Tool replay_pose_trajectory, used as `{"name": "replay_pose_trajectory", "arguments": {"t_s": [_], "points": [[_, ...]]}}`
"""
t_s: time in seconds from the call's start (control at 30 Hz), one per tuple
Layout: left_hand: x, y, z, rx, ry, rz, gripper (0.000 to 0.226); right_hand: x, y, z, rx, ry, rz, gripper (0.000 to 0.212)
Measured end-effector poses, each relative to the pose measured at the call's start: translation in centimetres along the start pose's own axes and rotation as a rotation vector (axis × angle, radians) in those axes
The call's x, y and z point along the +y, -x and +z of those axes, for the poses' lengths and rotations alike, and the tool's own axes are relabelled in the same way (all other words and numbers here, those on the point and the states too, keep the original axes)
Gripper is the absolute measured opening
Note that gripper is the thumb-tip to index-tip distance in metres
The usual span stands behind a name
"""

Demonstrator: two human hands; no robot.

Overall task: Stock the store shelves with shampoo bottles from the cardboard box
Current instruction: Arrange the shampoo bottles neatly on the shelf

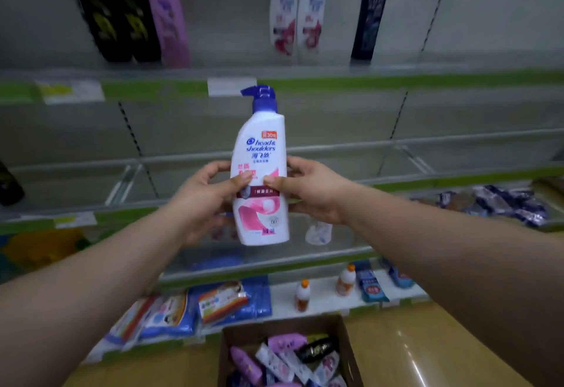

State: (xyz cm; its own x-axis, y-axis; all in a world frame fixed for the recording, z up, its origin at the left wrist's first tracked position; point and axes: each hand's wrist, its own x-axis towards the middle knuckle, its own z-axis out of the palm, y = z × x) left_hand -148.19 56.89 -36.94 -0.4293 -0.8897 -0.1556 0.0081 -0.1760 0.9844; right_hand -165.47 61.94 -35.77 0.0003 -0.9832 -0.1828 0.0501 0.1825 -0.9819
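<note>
A white Head & Shoulders pump bottle [262,148] with a blue pump and pink label is held upright in front of the middle shelf [396,145]. My left hand [204,200] grips its left side, thumb on the label. My right hand [308,191] grips its right side, thumb also on the label. The cardboard box [343,334] sits on the floor below, open, with several purple, white and black bottles lying inside. On the top shelf [396,71] stand two black bottles [119,17], a purple one [169,14], two white Head & Shoulders bottles [297,11] and a dark one [370,14].
Wire dividers split the middle shelf into bays. Purple packets [506,203] lie on the shelf at right. Lower shelves hold blue packets [213,304], small orange-capped bottles [302,295] and a small white bottle [319,232]. Another black bottle [9,188] sits at the far left. The floor is yellow.
</note>
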Motion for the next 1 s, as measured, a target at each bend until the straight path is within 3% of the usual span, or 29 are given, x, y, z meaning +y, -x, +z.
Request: {"name": "replay_pose_trajectory", "arguments": {"t_s": [0.27,0.47,0.83,1.0], "points": [[12.2,1.7,-0.5,-0.045,-0.036,0.257,0.043,-12.0,2.3,1.6,0.021,0.072,-0.233,0.036],[19.7,1.1,0.4,-0.036,-0.102,0.431,0.031,-19.3,2.2,1.1,0.016,0.118,-0.378,0.035],[29.0,-1.4,2.3,0.072,-0.121,0.658,0.03,-30.0,-0.3,-1.7,-0.047,0.286,-0.59,0.033],[32.9,-1.8,1.4,0.127,-0.182,0.725,0.045,-33.9,-1.5,-0.7,-0.064,0.32,-0.657,0.025]]}}
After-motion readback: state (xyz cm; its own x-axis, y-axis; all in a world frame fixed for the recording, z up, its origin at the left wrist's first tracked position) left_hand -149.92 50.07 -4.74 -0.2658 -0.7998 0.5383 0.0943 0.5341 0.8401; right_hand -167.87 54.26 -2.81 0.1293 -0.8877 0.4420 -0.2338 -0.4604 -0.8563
